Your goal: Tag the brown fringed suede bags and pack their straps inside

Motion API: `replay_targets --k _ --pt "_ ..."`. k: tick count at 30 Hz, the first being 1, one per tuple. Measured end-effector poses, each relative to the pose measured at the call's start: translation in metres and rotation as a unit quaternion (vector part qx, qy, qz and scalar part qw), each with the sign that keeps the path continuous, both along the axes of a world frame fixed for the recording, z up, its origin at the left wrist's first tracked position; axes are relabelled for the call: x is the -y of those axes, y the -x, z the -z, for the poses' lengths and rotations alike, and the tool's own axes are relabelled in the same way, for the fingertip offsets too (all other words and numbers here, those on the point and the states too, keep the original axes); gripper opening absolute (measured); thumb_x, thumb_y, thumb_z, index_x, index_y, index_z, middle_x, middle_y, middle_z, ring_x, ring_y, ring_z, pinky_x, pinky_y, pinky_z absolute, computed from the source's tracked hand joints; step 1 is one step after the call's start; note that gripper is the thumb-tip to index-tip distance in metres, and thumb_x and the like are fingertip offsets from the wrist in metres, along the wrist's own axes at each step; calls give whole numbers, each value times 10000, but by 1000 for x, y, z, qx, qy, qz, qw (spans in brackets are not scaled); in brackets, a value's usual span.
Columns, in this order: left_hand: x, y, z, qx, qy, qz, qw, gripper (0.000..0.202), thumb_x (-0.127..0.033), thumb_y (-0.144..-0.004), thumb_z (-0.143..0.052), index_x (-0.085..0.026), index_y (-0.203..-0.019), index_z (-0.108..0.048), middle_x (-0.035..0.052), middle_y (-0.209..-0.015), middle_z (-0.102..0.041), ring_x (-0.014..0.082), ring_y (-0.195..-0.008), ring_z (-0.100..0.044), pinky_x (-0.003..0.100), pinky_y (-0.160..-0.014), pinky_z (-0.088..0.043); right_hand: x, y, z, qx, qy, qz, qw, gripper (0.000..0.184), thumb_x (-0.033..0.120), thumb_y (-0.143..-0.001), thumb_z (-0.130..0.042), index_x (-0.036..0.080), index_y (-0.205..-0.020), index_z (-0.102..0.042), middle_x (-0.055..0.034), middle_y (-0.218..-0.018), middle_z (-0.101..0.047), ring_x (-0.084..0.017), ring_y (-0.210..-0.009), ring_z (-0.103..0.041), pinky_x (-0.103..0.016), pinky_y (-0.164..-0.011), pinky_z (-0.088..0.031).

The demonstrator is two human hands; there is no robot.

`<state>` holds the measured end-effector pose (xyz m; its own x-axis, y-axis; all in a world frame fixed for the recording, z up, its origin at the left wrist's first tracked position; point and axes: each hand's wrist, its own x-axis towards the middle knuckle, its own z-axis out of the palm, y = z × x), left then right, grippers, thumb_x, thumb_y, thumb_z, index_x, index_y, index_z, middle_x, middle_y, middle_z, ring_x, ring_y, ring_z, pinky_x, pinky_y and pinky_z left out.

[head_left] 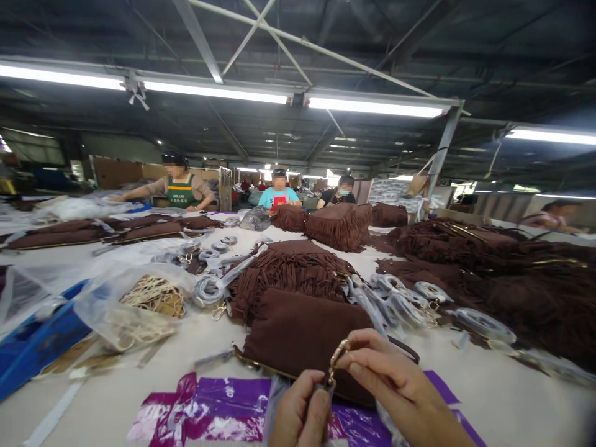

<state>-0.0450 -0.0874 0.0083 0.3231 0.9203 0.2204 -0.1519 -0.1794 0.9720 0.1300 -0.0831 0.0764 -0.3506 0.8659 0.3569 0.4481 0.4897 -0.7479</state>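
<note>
My left hand (305, 406) pinches the lower end of a gold metal clasp (332, 362), thumb and fingers pressed together. Closed on the clasp's upper, curved end is my right hand (388, 375). Strips of clear plastic show under both hands; what the clasp is fixed to is mostly hidden by my fingers. Just behind my hands a dark brown bag (302, 326) lies flat, with a gold zip along its near edge. Purple printed plastic packaging (233, 403) lies beneath the bag's front edge and my hands.
Fringed brown bags (291, 267) are piled behind, with a larger heap of brown bags (512, 292) at right. Plastic-wrapped coiled straps (209, 288) lie about. At left are a blue tray (41, 341) and a clear bag of cords (153, 297). Several people work across the table.
</note>
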Motion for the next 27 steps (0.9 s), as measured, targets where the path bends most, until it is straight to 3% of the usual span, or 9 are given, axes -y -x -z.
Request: replay_targets --k 2,4,7,13,21,24,27 --pt "0 2 1 -4 6 -20 1000 572 -687 -843 -476 -156 -994 -622 -53 -603 -379 96 -537 -323 218 -506 -242 0 -6 12 148 -96 45 983 291 303 -993 -399 228 -877 -655 -53 -1011 -573 -165 -845 -608 -246 -731 -460" --pt "1 2 2 -14 0 -38 999 558 -669 -855 -471 -153 -1007 -619 -47 -612 -398 100 -545 -335 223 -514 -248 2 -10 24 253 -146 72 954 299 242 -991 -356 232 -855 -622 -32 -913 -583 -146 -699 -610 -238 -603 -439" --pt "3 -2 3 -17 -6 -38 999 567 -665 -858 -467 -150 -1054 -599 -52 -613 -386 99 -538 -319 224 -509 -238 5 -8 37 309 -179 91 930 296 193 -976 -353 237 -806 -592 -9 -805 -574 -146 -618 -601 -246 -538 -406" --pt "2 -9 8 -2 9 -20 1000 565 -632 -860 -493 -166 -1178 -528 -49 -632 -417 104 -538 -353 219 -512 -277 9 -4 35 228 -115 54 965 284 156 -979 -354 219 -812 -574 -6 -804 -593 -136 -738 -617 -219 -660 -433" --pt "3 -16 11 -24 -7 -19 999 509 -590 -883 -491 -176 -1177 -527 -41 -645 -463 104 -541 -397 217 -531 -317 10 -8 40 199 -86 52 975 297 177 -972 -338 200 -874 -618 -58 -884 -625 -176 -796 -606 -253 -703 -453" --pt "3 -20 13 -19 -10 -18 1000 483 -578 -887 -494 -200 -1186 -517 -36 -682 -488 96 -536 -395 210 -521 -309 10 -6 37 166 -80 39 982 300 208 -959 -351 187 -863 -634 -61 -823 -647 -178 -741 -612 -250 -654 -449" --pt "3 -22 16 -21 -5 -11 1000 471 -589 -868 -521 -190 -1113 -572 -33 -678 -491 94 -544 -401 208 -529 -315 11 -7 37 101 11 30 994 230 230 -931 -415 190 -1024 -621 11 -657 -628 -147 -582 -600 -224 -567 -430"
